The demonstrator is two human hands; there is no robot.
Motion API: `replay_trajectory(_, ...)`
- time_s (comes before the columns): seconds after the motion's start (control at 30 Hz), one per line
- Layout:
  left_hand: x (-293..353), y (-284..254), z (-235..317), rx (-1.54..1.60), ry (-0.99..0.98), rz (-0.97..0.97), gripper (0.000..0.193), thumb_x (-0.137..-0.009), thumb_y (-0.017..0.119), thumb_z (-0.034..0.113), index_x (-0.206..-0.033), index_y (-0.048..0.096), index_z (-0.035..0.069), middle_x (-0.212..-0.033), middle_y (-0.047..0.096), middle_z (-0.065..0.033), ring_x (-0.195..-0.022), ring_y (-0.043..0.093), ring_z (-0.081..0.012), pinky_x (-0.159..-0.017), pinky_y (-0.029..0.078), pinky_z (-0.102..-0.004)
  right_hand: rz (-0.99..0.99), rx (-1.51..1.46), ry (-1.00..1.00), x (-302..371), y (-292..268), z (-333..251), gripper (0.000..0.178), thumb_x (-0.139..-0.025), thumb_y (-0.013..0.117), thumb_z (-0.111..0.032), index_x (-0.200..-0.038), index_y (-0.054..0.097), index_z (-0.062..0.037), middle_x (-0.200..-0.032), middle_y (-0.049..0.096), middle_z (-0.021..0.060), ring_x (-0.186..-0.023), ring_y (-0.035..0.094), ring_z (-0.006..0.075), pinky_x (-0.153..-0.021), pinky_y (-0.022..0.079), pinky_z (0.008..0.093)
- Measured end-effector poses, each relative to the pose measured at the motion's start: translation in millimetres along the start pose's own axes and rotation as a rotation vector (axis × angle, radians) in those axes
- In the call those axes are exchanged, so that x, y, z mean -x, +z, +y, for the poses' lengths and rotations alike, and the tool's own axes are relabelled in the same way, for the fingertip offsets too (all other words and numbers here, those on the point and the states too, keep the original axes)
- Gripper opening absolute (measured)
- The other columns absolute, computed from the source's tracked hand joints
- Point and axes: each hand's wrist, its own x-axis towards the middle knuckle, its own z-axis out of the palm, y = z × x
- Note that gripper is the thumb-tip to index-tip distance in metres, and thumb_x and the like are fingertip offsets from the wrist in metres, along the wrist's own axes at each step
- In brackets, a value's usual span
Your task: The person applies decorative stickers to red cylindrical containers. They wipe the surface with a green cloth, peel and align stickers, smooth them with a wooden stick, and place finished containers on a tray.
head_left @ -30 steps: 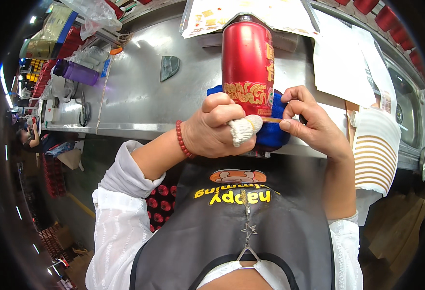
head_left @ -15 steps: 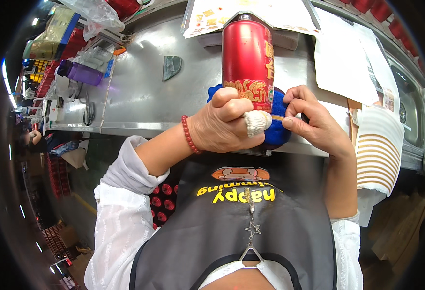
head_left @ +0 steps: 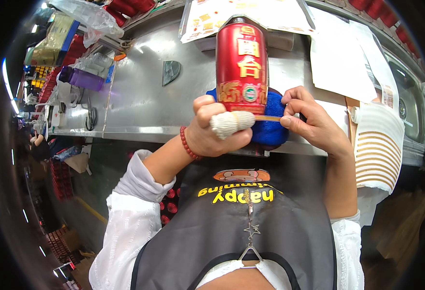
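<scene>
A turn of the red bottle (head_left: 231, 67)

On its blue cloth (head_left: 272, 135), it's now rolled lettering-up, so the narrow strip (head_left: 271, 118), pinched by the right hand (head_left: 315, 123), probably winds around its base. The left hand's (head_left: 203, 133) curled there; grip unclear.

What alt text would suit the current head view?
A person's left hand, with a white finger cover, is at the base of a red bottle; the right hand pinches a thin tan strip. Blue cloth lies beneath, on a metal table.
</scene>
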Motion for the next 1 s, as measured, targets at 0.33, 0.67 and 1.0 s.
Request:
replay_trajectory(0.33,-4.4,1.5,-4.7,0.007,0.063,-0.057,0.027,-0.062,0.075,0.02,-0.084,0.067,0.033,-0.115,0.061,0.0123,-0.101,0.042,-0.0201,-0.084,0.036,-0.0402,-0.018,-0.076,0.115,0.1,-2.4,-0.7,0.027,-0.096,0.067,-0.026,-0.083,0.054,-0.0056,-0.115,0.045,0.006,-0.101,0.048,0.0145,-0.086,0.044,0.0264)
replay_trajectory(0.67,-10.5,8.2,-0.8,0.081,0.041,-0.079,0.029,-0.062,0.076,0.017,-0.086,0.068,0.032,-0.118,0.062,0.0128,-0.104,0.042,-0.0185,-0.086,0.036,-0.0404,-0.004,-0.091,0.098,1.7,-3.1,5.0,0.029,-0.096,0.069,-0.026,-0.084,0.053,-0.0043,-0.114,0.045,0.0056,-0.096,0.047,0.0132,-0.08,0.045,0.0258)
replay_trajectory(1.0,-5.4,-2.2,1.2,0.044,-0.002,-0.078,0.026,-0.06,0.073,0.019,-0.081,0.065,0.031,-0.111,0.062,0.0108,-0.1,0.042,-0.0209,-0.083,0.036,-0.0399,-0.002,-0.082,0.074,2.4,-4.1,6.2,0.03,-0.096,0.069,-0.027,-0.083,0.053,-0.0043,-0.113,0.045,0.005,-0.093,0.047,0.0122,-0.077,0.044,0.0245)
